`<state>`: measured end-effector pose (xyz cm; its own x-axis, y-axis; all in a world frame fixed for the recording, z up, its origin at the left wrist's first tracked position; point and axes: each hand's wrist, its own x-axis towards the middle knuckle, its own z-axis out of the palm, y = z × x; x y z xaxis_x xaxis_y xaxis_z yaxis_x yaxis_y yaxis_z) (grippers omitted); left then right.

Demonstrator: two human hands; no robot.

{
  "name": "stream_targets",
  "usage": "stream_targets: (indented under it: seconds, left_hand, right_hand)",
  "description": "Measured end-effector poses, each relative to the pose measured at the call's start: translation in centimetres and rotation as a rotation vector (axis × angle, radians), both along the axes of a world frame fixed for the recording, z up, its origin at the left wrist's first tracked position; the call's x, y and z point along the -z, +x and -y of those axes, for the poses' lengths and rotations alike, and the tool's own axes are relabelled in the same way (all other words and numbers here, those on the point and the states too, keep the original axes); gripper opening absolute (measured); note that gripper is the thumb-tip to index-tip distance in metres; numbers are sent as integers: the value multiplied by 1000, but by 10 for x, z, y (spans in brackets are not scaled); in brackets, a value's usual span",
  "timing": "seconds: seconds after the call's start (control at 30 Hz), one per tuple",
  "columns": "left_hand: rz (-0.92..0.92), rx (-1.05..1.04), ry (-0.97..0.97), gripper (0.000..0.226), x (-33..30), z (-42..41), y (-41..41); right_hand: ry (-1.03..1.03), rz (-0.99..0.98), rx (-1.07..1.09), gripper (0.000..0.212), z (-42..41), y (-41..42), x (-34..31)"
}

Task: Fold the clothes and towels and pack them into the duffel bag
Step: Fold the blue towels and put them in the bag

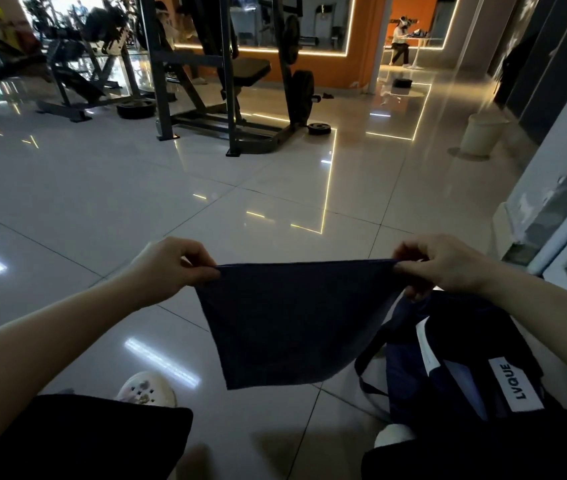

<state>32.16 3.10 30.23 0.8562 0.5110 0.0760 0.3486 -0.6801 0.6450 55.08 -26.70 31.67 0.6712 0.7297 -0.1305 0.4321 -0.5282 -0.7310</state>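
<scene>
Glossy pale tiled floor (109,188) fills most of my view, strip-light reflections all over it. Dark weight rack (219,81) with a bench and plates stands far back, centre-left. Orange wall (365,36) with lit edges behind it; a person (400,43) sits at a table far back, right of the rack. Pale bucket (481,135) on the floor by the right wall.

Duffel bag (455,368) sits on the floor lower right, dark navy and black, white label reading LVQUE facing up, strap looping out on its left side. Something white shows at the bag's opening; can't tell what it is.

Dark blue cloth (292,320) is held up in the air in front of me, centre frame, top edge pulled taut and level between both hands, the rest hanging down to a loose lower edge. Its right part overlaps the bag in view; I can't tell whether they touch.

Left hand (171,268) pinches the cloth's top left corner, thumb over curled fingers. Right hand (448,265) pinches the top right corner the same way, fingers curled onto the fabric.

Black shorts on both knees at the bottom edge. Pale clog (147,389) with charms on the left foot, toe of another pale shoe (394,434) beside the bag.
</scene>
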Motion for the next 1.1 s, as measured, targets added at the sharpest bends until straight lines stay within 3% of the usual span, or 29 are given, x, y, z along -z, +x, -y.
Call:
stream_targets:
  seconds: [0.17, 0.3, 0.53, 0.67, 0.83, 0.93, 1.03, 1.1]
  left_hand:
    - [-191, 189, -218, 13, 4, -2, -19]
    - [-353, 288, -489, 51, 22, -4, -43]
    - [-504, 232, -646, 28, 57, -9, -39]
    - [-688, 104, -486, 3, 111, -21, 0]
    - [-847, -2, -250, 16, 225, -33, 71]
    - [-816, -97, -280, 23, 291, -50, 106]
    - [-721, -233, -325, 15, 334, -76, 126]
    - [-677, -285, -243, 8, 354, -97, 131]
  right_hand:
    - [-212, -145, -104, 6, 11, -9, 1]
    - [-400, -363, -248, 8, 21, -21, 5]
    - [-529, -506, -310, 27, 3, -6, 43]
    - [-578, -466, -258, 7, -37, 16, 102]
    - [-618, -421, -88, 4, -94, 54, 220]
    - [-588, -369, 3, 5, -125, 77, 284]
    - [-568, -301, 59, 12, -150, 100, 331]
    - [-545, -196, 57, 16, -164, 117, 352]
